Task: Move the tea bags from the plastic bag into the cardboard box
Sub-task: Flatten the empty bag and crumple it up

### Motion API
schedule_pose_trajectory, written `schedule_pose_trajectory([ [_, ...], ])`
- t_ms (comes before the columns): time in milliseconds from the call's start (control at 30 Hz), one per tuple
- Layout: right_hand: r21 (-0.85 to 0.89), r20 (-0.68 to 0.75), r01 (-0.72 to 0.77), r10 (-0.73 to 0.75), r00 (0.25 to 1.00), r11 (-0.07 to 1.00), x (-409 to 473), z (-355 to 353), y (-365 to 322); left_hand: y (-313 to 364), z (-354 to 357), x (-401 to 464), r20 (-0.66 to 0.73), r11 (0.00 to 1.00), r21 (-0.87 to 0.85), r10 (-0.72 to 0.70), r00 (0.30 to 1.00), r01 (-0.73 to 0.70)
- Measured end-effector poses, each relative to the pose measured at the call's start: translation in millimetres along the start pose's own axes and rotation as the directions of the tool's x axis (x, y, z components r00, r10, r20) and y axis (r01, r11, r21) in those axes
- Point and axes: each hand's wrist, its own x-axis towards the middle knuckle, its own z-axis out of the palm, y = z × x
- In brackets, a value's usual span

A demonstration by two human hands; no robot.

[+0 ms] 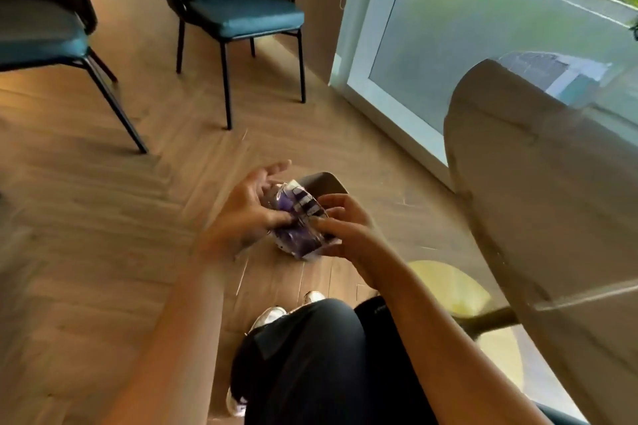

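Observation:
Both hands hold a clear plastic bag (pixel 299 217) packed with purple and white tea bags, in mid-air above the wooden floor. My left hand (pixel 247 214) pinches the bag's left side with thumb and lower fingers, its other fingers spread. On the right side my right hand (pixel 348 228) grips it with curled fingers. A brown flap (pixel 324 183) shows just behind the bag; I cannot tell whether it is the cardboard box. The picture is motion-blurred.
Two teal chairs with black legs (pixel 241 17) (pixel 45 45) stand at the back. A beige curved tabletop edge (pixel 538 190) fills the right side. A glass door (pixel 448 45) lies beyond it. My black-trousered knees (pixel 310 362) and a yellow stool (pixel 452 290) are below.

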Motion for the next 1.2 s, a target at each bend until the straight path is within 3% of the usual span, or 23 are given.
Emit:
schedule_pose_trajectory([
  [100,-0.02,-0.093,0.02,-0.022,0.995,1.0,29,6,16,-41,15,28,-0.13,0.99,-0.09,-0.122,0.984,0.111],
  [200,0.09,-0.148,0.018,-0.005,0.989,0.996,58,11,36,-73,26,41,0.01,0.858,-0.34,-0.406,0.914,0.385],
  [333,0.362,-0.174,-0.089,0.161,0.972,0.928,101,10,55,-105,30,69,-0.043,0.897,-0.309,-0.345,0.938,0.316],
  [467,0.24,-0.135,-0.121,0.156,0.978,0.963,153,-12,77,-125,26,118,-0.091,0.905,-0.288,-0.351,0.932,0.313],
  [533,0.427,-0.071,-0.146,0.194,0.978,0.893,177,-24,90,-136,25,143,-0.06,0.89,-0.321,-0.36,0.931,0.323],
  [600,0.623,0.044,-0.221,0.248,0.968,0.75,198,-34,97,-153,26,165,-0.063,0.913,-0.276,-0.33,0.942,0.301],
  [667,0.636,0.12,-0.289,0.278,0.953,0.715,218,-43,106,-172,30,181,-0.063,0.942,-0.189,-0.295,0.953,0.279],
  [733,0.455,0.067,-0.294,0.297,0.953,0.841,240,-50,116,-194,33,194,-0.024,0.952,-0.115,-0.287,0.958,0.283],
  [833,0.224,-0.19,-0.25,0.294,0.937,0.942,272,-60,142,-224,33,216,0.105,0.914,-0.148,-0.365,0.925,0.378],
  [900,0.065,-0.401,-0.218,0.226,0.888,0.974,295,-63,162,-249,33,231,-0.056,0.934,-0.043,-0.357,0.933,0.355],
  [967,-0.134,-0.527,-0.24,0.136,0.839,0.961,318,-64,186,-269,34,243,-0.262,0.923,0.224,-0.253,0.931,0.314],
  [1033,-0.315,-0.527,-0.283,0.081,0.846,0.906,339,-62,205,-284,36,247,-0.279,0.857,0.363,-0.276,0.92,0.367],
  [1200,-0.573,-0.312,-0.354,0.203,0.928,0.739,377,-55,230,-300,40,254,-0.282,0.844,0.34,-0.33,0.901,0.415],
])
